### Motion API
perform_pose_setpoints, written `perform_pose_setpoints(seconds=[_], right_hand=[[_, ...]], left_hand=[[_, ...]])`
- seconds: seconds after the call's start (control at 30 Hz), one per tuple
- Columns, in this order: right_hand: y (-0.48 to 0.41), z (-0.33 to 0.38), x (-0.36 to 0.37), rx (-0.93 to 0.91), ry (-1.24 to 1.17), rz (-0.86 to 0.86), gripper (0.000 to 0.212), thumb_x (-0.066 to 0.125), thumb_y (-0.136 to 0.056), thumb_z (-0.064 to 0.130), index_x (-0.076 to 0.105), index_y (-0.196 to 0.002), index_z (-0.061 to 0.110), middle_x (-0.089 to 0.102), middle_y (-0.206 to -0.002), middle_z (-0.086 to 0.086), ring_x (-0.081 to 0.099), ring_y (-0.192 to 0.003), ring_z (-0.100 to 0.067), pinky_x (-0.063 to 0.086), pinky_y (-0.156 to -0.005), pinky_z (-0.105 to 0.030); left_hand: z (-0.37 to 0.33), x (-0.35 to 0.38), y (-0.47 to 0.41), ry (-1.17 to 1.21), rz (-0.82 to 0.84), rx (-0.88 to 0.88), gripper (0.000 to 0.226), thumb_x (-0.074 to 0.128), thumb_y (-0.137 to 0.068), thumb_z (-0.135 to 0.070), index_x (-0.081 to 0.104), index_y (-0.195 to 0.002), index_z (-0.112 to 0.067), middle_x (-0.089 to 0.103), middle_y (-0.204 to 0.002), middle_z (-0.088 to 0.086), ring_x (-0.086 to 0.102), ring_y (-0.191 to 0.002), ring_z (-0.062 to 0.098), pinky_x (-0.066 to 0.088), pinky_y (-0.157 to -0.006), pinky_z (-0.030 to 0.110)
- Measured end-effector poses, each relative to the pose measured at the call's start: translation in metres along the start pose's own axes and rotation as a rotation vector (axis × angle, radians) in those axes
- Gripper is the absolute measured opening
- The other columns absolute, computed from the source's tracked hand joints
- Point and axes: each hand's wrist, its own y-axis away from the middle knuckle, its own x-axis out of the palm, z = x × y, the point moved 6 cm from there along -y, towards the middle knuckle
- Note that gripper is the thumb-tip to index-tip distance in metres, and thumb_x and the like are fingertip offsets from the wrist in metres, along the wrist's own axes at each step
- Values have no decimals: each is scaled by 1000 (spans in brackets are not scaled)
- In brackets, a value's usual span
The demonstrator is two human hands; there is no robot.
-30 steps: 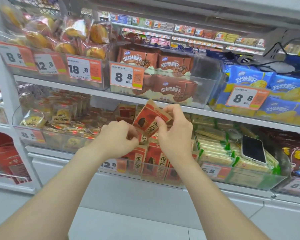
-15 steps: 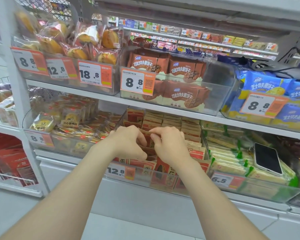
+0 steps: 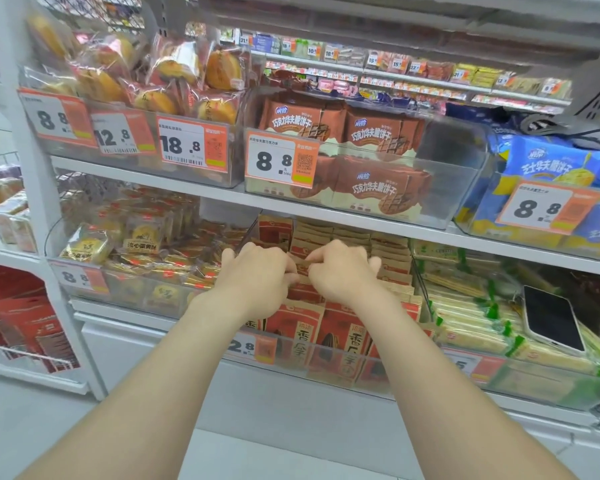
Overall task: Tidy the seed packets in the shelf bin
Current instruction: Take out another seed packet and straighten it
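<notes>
Both hands are in the shelf bin (image 3: 329,363), lower shelf, centre. My left hand (image 3: 257,275) and right hand (image 3: 343,271) sit side by side with the knuckles nearly touching. The fingers of both are curled down, pinching the tan top edge of the middle packet (image 3: 300,268), a few rows back. My knuckles hide the fingertips, so I can't tell how deep the grip goes. The seed packets (image 3: 302,329) stand upright in rows, with red-and-tan fronts against the clear front wall and more rows running back under the upper shelf (image 3: 326,216). The price tag (image 3: 253,348) is clipped on the bin's front.

My guess is that I'm seating this packet into its row. The rows look tight, so pushing down hard could crease the top edge or buckle the packet. It could also tip the neighbours forward so the front row leans on the wall. If I pull up instead, a packet beside it could come along and drop behind. There is little headroom under the upper shelf, so lifting my hands fast could knock my knuckles on it. A phone (image 3: 551,320) lies loose on the green-trimmed packs (image 3: 471,327) in the bin to the right. If my right elbow swings out, it could slide off.
</notes>
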Motion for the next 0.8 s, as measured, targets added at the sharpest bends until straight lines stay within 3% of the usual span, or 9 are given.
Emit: perform_pose_setpoints(seconds=[0.13,0.23,0.3,0.37,0.47,0.53,0.6,0.67,0.8], right_hand=[[-2,6,0,-7,0,32,46,47,-93,25,75,-127,39,69,-131,-5,42,-136,-38,24,-105,-51],[-1,3,10,30,13,118,39,44,-90,28,79,-108,31,70,-112,-8,48,-125,-39,23,-94,-50],[-3,3,8,40,-13,77,27,44,-90,33,66,-76,24,67,-93,-6,54,-112,-38,28,-96,-50],[-6,4,0,26,-125,-49,27,47,-91,33,59,-68,24,67,-85,-2,59,-101,-35,38,-103,-53],[-10,7,-5,-25,-268,-188,30,52,-90,19,80,-101,22,77,-109,-5,66,-112,-33,49,-107,-54],[-13,7,0,-17,-217,-114,43,51,-95,16,73,-132,19,73,-130,-9,60,-129,-35,40,-117,-53],[-16,6,5,17,-146,-43,50,49,-98,17,60,-147,18,64,-144,-13,45,-143,-41,26,-120,-55],[-19,4,6,50,-69,-39,54,54,-93,18,56,-146,16,59,-146,-18,34,-148,-46,20,-119,-57],[-24,3,3,81,76,-150,33,68,-84,23,73,-116,22,69,-125,-11,44,-135,-43,28,-109,-52]], left_hand=[[1,-6,2,78,-127,16,26,58,-107,-43,66,-129,-35,62,-128,-7,50,-130,28,35,-107,55],[3,3,2,89,-55,41,47,55,-107,-39,47,-153,-31,45,-153,-5,38,-144,28,30,-115,56],[4,10,2,85,6,53,32,46,-110,-35,56,-140,-32,52,-142,-5,44,-141,30,30,-114,58],[4,11,3,77,19,64,21,43,-110,-39,61,-117,-34,59,-112,-8,57,-123,29,35,-107,56],[3,7,8,111,4,119,45,38,-103,-65,70,-120,-38,66,-99,-16,61,-104,19,39,-99,52],[3,7,12,131,7,167,62,37,-90,-80,69,-125,-41,67,-100,-19,60,-102,14,39,-98,51],[3,7,17,127,31,197,78,39,-80,-89,65,-136,-42,67,-113,-19,59,-111,13,41,-103,51],[5,6,19,108,54,209,90,44,-72,-94,60,-143,-42,65,-124,-17,58,-121,14,42,-111,52],[7,7,20,38,73,209,88,58,-70,-90,58,-145,-43,62,-126,-19,58,-121,13,45,-112,55]])
